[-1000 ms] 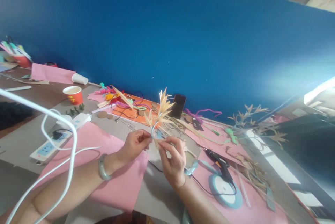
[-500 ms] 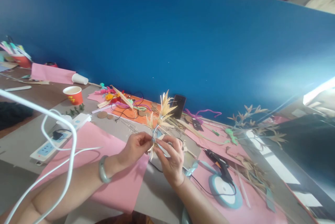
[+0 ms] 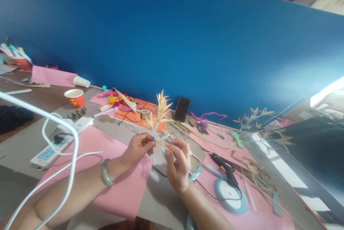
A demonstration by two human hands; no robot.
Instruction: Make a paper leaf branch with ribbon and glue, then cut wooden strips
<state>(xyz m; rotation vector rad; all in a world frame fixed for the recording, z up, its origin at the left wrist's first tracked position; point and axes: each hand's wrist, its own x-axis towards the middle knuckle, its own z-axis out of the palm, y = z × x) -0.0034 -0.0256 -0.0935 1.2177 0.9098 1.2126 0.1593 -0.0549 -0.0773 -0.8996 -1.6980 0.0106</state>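
Note:
Between both hands a straw-coloured flower spray (image 3: 162, 107) stands upright on a thin stem wrapped in pale blue. My left hand (image 3: 139, 149), with a jade-like bangle at the wrist, pinches the stem below the blooms. My right hand (image 3: 179, 162) has its fingers closed at a small straw-coloured flower and a pale blue ribbon beside the stem; the fingers hide part of these. Pale blue ribbon (image 3: 198, 173) also lies below the right hand, near a ribbon spool (image 3: 231, 196).
A black glue gun (image 3: 225, 167) lies on pink paper at right. At left are a power strip (image 3: 63, 142), white cable and red paper cup (image 3: 75, 98). A dark phone (image 3: 182, 109) leans against the blue wall. More dried flowers (image 3: 255, 117) stand at right.
The spray has shifted slightly left and turned. My right hand has moved a little right, away from the stem, and the small lower flower now points up and right.

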